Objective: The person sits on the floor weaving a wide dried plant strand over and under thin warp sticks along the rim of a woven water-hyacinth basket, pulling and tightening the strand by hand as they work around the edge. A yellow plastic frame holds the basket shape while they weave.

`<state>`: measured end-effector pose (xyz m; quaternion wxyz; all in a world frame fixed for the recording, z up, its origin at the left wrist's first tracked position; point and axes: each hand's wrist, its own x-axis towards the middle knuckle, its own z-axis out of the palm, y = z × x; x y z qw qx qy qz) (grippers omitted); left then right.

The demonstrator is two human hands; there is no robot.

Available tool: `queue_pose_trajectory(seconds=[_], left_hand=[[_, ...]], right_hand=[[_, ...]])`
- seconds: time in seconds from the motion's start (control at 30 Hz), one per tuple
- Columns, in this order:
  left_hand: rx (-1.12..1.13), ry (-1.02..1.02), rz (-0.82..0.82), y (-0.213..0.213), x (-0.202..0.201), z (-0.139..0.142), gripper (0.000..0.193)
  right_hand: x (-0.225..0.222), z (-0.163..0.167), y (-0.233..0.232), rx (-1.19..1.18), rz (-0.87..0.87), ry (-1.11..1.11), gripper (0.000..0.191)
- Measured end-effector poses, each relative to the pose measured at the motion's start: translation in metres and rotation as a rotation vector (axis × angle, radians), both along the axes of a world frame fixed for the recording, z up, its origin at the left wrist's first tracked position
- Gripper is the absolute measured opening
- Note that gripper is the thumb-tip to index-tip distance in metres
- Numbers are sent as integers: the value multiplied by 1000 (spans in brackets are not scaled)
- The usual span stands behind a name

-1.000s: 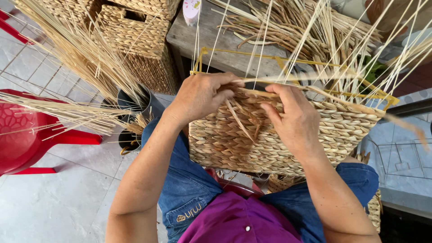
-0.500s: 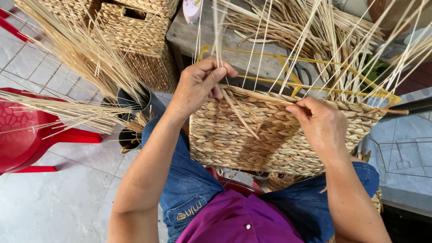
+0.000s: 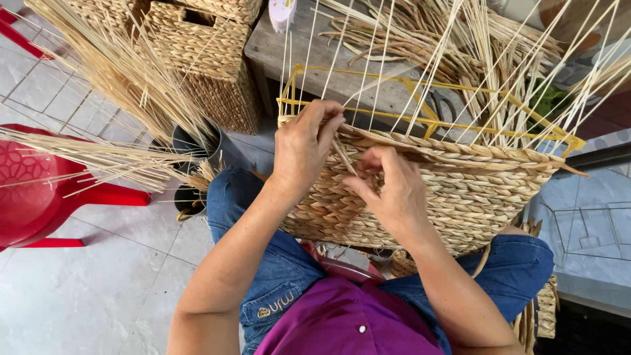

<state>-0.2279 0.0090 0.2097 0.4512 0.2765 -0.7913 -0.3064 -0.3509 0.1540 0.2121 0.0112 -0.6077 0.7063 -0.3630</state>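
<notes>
At far left we see a glossy red chair (image 3: 39,190), then loose pale straw (image 3: 112,98). Our left hand (image 3: 305,148) pinches a flat strand (image 3: 343,154) at the rim of the braided basket (image 3: 460,190) on our lap; our right hand (image 3: 388,190) grasps the same strand. Behind, a yellow wire frame (image 3: 420,118) fronts the grey wooden desk (image 3: 276,49).

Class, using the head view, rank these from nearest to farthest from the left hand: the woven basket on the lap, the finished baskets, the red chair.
1. Woven basket on the lap: touching the left hand.
2. Finished baskets: stacked upper left.
3. Red chair: far left.
</notes>
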Motion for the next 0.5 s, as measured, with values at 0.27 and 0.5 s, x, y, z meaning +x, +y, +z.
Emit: queue_pose_trajectory(seconds=[0.27,0.5], left_hand=[[205,-64,-231,-18,1,11,19],[415,-220,-409,-36,8,31,14]], right_hand=[[-5,-7,-7,57,-54,-29,27],[-14,-4,-4,118,-9,62,42]])
